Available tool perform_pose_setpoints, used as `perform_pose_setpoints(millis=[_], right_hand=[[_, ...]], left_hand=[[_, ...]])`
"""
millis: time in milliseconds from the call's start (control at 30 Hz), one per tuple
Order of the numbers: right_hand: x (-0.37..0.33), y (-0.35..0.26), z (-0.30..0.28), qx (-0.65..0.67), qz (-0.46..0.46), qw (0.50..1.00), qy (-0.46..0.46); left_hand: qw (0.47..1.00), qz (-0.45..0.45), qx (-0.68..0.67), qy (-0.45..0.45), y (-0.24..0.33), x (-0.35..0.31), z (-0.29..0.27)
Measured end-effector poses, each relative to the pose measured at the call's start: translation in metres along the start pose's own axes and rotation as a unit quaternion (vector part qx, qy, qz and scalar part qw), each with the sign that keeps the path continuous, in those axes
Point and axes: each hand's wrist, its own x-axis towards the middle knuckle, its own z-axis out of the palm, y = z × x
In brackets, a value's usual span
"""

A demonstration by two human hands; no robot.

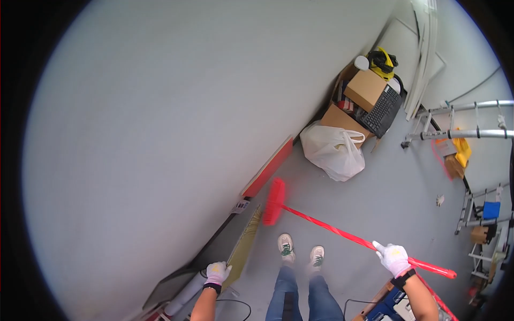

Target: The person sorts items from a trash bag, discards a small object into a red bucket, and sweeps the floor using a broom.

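A red push broom [337,231] reaches across the floor in front of me, its bristle head [274,202] resting near the foot of the wall. My right hand [392,258], in a white glove, is closed around the handle near its end. To the left, my gloved left hand [217,273] grips the upper edge of a thin yellow-green board [243,249] that stands on edge, tilted, beside the wall. The fingertips behind the board are hidden. An orange-red panel [269,167] leans against the wall just beyond the broom head.
A full white plastic bag [334,152] sits by cardboard boxes [365,90] with a black keyboard [382,111]. A metal ladder [466,134] stands at the right. Blue cases [383,307] and another red pole [436,297] lie near my right arm. A grey roll [184,294] lies at lower left.
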Motion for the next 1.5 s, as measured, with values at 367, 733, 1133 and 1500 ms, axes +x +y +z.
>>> perform_pose_setpoints(millis=[367,733,1133,1500], right_hand=[[-0.068,0.025,0.013,-0.011,0.112,0.993,0.026],[-0.054,-0.018,0.014,0.053,0.138,0.988,-0.042],[0.037,-0.036,0.031,0.119,0.143,0.980,-0.065],[-0.111,0.004,0.043,0.118,0.257,0.955,-0.090]], left_hand=[[0.997,0.011,-0.043,0.058,-0.076,0.070,-0.004],[0.993,-0.064,0.083,0.055,-0.134,0.095,0.016],[0.961,-0.272,0.041,-0.031,-0.125,0.083,0.014],[0.949,-0.179,-0.233,0.110,-0.108,0.098,0.055]])
